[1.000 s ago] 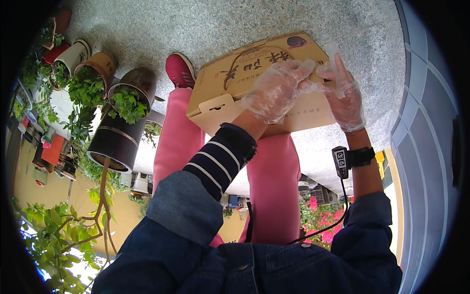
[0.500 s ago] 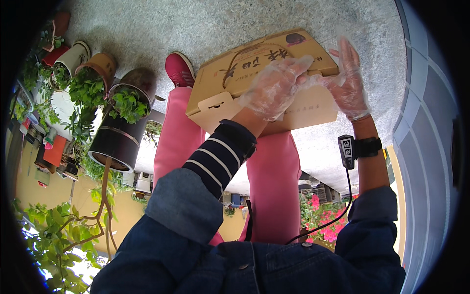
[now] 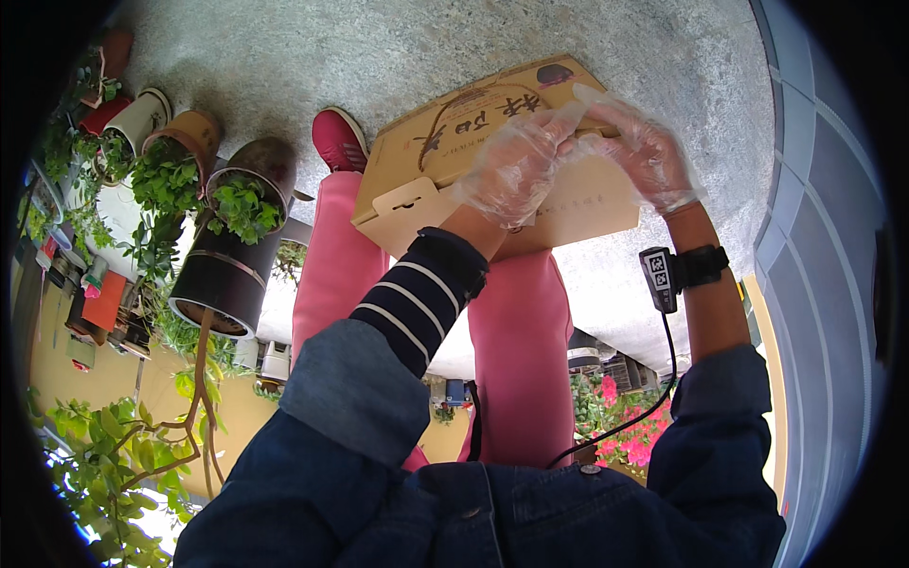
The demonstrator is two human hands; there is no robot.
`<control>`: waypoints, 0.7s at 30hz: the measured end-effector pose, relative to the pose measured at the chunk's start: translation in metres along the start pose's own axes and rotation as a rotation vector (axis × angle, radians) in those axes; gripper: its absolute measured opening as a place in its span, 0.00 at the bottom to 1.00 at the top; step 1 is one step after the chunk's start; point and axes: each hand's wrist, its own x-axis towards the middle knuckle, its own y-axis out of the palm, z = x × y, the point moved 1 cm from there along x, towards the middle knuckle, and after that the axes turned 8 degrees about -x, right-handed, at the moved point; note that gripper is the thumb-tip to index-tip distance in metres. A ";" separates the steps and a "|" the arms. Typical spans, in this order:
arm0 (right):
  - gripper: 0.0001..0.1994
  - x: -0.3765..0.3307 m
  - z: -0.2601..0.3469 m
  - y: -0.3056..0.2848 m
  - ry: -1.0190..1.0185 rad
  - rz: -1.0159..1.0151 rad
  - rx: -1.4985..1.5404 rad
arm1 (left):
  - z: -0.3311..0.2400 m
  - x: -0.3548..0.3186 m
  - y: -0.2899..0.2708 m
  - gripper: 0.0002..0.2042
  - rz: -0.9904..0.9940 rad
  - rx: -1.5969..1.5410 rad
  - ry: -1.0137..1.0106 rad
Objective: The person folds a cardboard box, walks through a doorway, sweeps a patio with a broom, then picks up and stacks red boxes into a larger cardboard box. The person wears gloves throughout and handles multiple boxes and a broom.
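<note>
Potted plants (image 3: 170, 175) are lining the left edge of the floor (image 3: 284, 57), with a strip of it showing between them and the cardboard box (image 3: 459, 147). Over the box's right half the gloved left hand (image 3: 516, 166) and right hand (image 3: 653, 156) are nearly meeting, their grip impossible to tell; floor is also spreading from the box to blue-grey panelling (image 3: 824, 246) along the right edge.

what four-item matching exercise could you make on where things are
1. Brown cardboard box
2. Red lace-up shoe
3. Small black rectangular device
4. Bright pink flowers

A. Strapped near the right wrist
B. Lower right of the picture
C. Partly hidden behind the left hand in its clear plastic glove
D. Just left of the box

Pairs: 1-C, 2-D, 3-A, 4-B
</note>
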 end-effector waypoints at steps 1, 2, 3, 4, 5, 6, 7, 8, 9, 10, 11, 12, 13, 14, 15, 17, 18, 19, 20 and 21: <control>0.22 0.001 -0.001 -0.001 -0.010 -0.001 -0.035 | 0.001 0.002 -0.001 0.15 -0.007 -0.007 -0.088; 0.21 0.002 -0.001 -0.002 -0.004 0.009 -0.040 | -0.002 0.003 -0.001 0.15 0.024 0.049 -0.017; 0.20 0.004 0.001 -0.003 0.024 0.001 -0.025 | -0.005 0.005 -0.002 0.15 0.035 0.085 -0.046; 0.20 0.004 0.003 -0.004 0.052 0.010 0.004 | -0.008 0.005 -0.002 0.15 0.043 0.130 -0.138; 0.20 0.004 0.006 -0.005 0.071 0.008 0.009 | -0.013 0.005 -0.002 0.15 0.047 0.234 -0.078; 0.20 0.004 0.009 -0.006 0.092 0.021 0.028 | -0.017 0.003 -0.003 0.15 0.048 0.348 -0.081; 0.20 0.003 0.013 -0.007 0.104 0.018 0.068 | -0.021 -0.002 -0.003 0.16 0.036 0.459 -0.012; 0.19 0.003 0.016 -0.007 0.140 0.008 0.129 | -0.023 -0.007 -0.005 0.15 -0.110 0.261 -0.058; 0.19 0.002 0.018 -0.006 0.162 -0.018 0.211 | -0.023 -0.014 -0.007 0.15 -0.266 0.057 -0.025; 0.19 0.001 0.019 -0.005 0.226 -0.011 0.267 | -0.021 -0.018 -0.011 0.14 -0.393 -0.158 0.020; 0.18 0.001 0.020 -0.005 0.185 -0.031 0.221 | -0.020 -0.023 -0.020 0.12 -0.405 0.020 0.065; 0.18 0.001 0.020 -0.005 0.192 -0.019 0.151 | -0.020 -0.032 -0.033 0.09 -0.387 0.190 0.113; 0.18 0.000 0.020 -0.004 0.159 -0.024 0.106 | -0.019 -0.041 -0.040 0.07 -0.364 0.358 0.154; 0.17 0.000 0.018 -0.003 0.199 -0.003 0.177 | -0.014 -0.045 -0.041 0.06 -0.351 0.373 0.062; 0.16 0.000 0.017 -0.002 0.160 0.023 0.182 | -0.012 -0.047 -0.039 0.07 -0.323 0.446 0.151; 0.15 0.000 0.013 -0.002 0.086 0.060 0.188 | -0.007 -0.049 -0.032 0.11 -0.308 0.571 0.136; 0.15 -0.001 0.011 -0.003 0.116 0.070 0.218 | -0.007 -0.049 -0.027 0.13 -0.315 0.605 0.113; 0.14 -0.001 0.009 -0.004 0.106 0.075 0.199 | -0.007 -0.048 -0.022 0.17 -0.353 0.587 0.062; 0.14 0.000 0.007 -0.006 0.082 0.098 0.184 | -0.009 -0.046 -0.020 0.20 -0.392 0.572 0.014; 0.14 0.003 0.006 -0.008 0.066 0.108 0.171 | -0.011 -0.043 -0.019 0.22 -0.385 0.542 -0.006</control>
